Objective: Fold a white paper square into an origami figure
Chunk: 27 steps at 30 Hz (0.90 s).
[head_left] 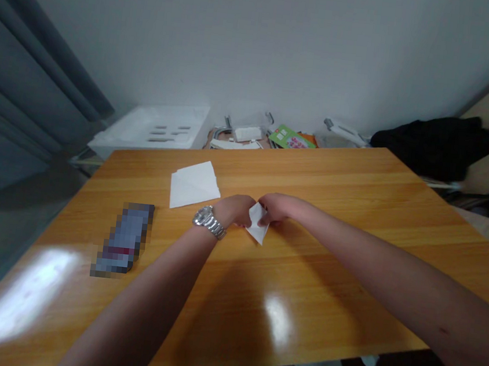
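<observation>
A small folded white paper (257,224) is held just above the wooden table (327,261) near its middle. My left hand (236,209), with a metal watch on the wrist, pinches its left side. My right hand (277,207) pinches its top right part with curled fingers. Both hands meet over the paper and hide part of it. A larger white sheet (193,184), partly folded, lies flat on the table beyond my left hand.
A dark flat object (124,239), blurred out, lies on the table at the left. Behind the table are a white plastic tray (154,130), small items including a green packet (290,137), and dark cloth (432,141). Grey curtains hang at the left.
</observation>
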Each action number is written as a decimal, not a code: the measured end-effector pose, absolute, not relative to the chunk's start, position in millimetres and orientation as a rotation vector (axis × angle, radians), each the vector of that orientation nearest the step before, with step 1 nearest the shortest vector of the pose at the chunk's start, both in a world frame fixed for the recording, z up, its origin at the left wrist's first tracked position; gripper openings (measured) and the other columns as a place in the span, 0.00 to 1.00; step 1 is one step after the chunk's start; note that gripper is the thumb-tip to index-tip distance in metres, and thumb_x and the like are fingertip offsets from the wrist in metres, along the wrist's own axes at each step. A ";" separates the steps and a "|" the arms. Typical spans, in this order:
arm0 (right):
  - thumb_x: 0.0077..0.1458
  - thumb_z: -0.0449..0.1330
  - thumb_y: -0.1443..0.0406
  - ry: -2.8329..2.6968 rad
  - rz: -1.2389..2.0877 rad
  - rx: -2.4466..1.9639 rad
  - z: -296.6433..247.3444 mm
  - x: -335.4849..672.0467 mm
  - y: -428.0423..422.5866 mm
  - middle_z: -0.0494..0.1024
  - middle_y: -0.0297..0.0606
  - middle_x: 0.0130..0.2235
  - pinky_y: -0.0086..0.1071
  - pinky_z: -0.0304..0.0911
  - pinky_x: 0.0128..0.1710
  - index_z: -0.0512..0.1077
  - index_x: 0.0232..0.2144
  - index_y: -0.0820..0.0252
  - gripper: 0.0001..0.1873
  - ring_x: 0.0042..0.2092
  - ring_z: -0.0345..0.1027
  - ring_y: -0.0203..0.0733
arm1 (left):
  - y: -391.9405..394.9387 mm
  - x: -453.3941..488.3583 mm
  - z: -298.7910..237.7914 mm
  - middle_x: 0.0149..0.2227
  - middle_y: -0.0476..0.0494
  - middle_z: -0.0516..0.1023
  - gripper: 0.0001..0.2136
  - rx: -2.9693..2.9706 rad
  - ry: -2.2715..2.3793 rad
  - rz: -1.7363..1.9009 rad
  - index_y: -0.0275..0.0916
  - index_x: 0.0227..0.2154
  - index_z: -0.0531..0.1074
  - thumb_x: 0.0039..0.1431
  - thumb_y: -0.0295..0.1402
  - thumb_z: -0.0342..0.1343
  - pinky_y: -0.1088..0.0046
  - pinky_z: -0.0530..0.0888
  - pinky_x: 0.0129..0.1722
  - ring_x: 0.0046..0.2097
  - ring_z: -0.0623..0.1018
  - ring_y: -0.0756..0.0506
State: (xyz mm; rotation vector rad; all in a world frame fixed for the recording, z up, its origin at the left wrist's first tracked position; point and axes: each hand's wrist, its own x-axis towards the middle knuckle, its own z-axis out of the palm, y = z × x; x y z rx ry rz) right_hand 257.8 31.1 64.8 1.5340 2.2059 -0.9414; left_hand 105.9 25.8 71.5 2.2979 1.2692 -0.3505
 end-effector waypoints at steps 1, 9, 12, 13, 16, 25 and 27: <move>0.50 0.69 0.66 2.203 -0.952 1.526 63.5 257.9 32.2 0.84 0.42 0.42 0.28 0.64 0.32 0.80 0.45 0.61 0.18 0.35 0.78 0.43 | 27.2 106.4 70.5 0.33 0.44 0.83 0.13 2.299 1.264 -0.351 0.39 0.38 0.79 0.46 0.24 0.61 0.75 0.67 0.28 0.30 0.79 0.46; 0.51 0.69 0.61 2.232 -0.917 1.502 56.6 264.6 36.1 0.84 0.41 0.40 0.28 0.63 0.32 0.80 0.45 0.60 0.18 0.36 0.77 0.43 | 39.2 105.1 56.0 0.43 0.38 0.80 0.14 2.410 1.307 -0.130 0.36 0.45 0.77 0.56 0.34 0.61 0.71 0.70 0.37 0.41 0.78 0.42; 0.50 0.69 0.59 2.252 -0.854 1.524 56.2 265.4 34.9 0.84 0.42 0.40 0.30 0.63 0.33 0.80 0.44 0.60 0.19 0.37 0.77 0.45 | 42.1 103.1 50.8 0.44 0.40 0.79 0.14 2.436 1.262 -0.077 0.38 0.45 0.77 0.55 0.31 0.63 0.72 0.70 0.40 0.43 0.78 0.43; 0.49 0.69 0.58 2.255 -0.833 1.534 55.8 265.2 34.3 0.84 0.42 0.40 0.30 0.63 0.33 0.80 0.43 0.59 0.19 0.38 0.77 0.46 | 42.9 102.3 49.6 0.43 0.41 0.79 0.14 2.439 1.251 -0.066 0.39 0.45 0.77 0.55 0.31 0.63 0.72 0.70 0.41 0.44 0.78 0.43; 0.49 0.69 0.57 2.272 -0.769 1.570 54.0 264.0 31.7 0.84 0.43 0.41 0.31 0.63 0.35 0.81 0.43 0.58 0.19 0.40 0.77 0.49 | 44.5 99.7 47.1 0.44 0.41 0.77 0.15 2.441 1.242 -0.041 0.41 0.46 0.78 0.54 0.32 0.64 0.71 0.70 0.45 0.47 0.77 0.42; 0.54 0.63 0.53 2.204 -0.865 1.533 55.9 268.0 17.1 0.82 0.42 0.27 0.31 0.62 0.29 0.81 0.30 0.62 0.17 0.28 0.76 0.43 | 41.7 88.5 37.6 0.42 0.41 0.79 0.13 2.412 1.267 -0.050 0.38 0.44 0.77 0.54 0.31 0.63 0.73 0.70 0.36 0.41 0.78 0.43; 0.56 0.62 0.54 2.182 -0.921 1.535 56.5 270.8 13.8 0.82 0.40 0.26 0.29 0.62 0.28 0.80 0.30 0.62 0.16 0.25 0.74 0.40 | 40.0 85.9 35.6 0.42 0.41 0.79 0.13 2.418 1.260 -0.042 0.38 0.43 0.77 0.54 0.31 0.63 0.73 0.69 0.36 0.40 0.78 0.44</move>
